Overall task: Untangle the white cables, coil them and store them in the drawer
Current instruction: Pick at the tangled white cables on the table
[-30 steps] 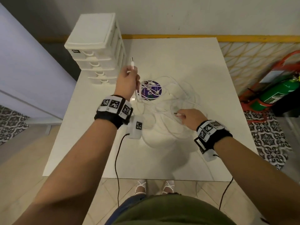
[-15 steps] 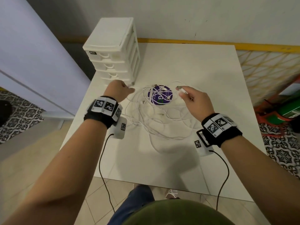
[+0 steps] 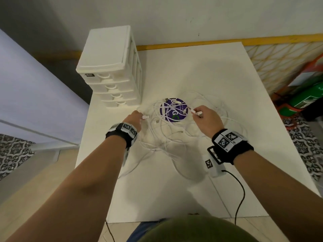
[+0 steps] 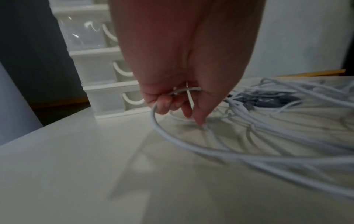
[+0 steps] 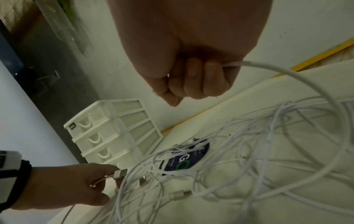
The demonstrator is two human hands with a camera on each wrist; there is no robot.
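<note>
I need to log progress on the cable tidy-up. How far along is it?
Early. Done: nothing is coiled or stored; all drawers of the drawer unit look closed. In hand: the left hand pinches a USB plug, and the right hand grips another cable end. Left: the white cables lie tangled on the table, to be separated, coiled and stored.

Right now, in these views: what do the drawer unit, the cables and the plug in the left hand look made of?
Drawer unit: looks like moulded white plastic, glossy; drawer fronts show highlights in the left wrist view.
White cables: probably a rubbery or plastic jacket, matte, lying in loose soft loops.
Plug pinched by the left hand: silvery metal shell on a white plastic body, apparently USB-A.
</note>
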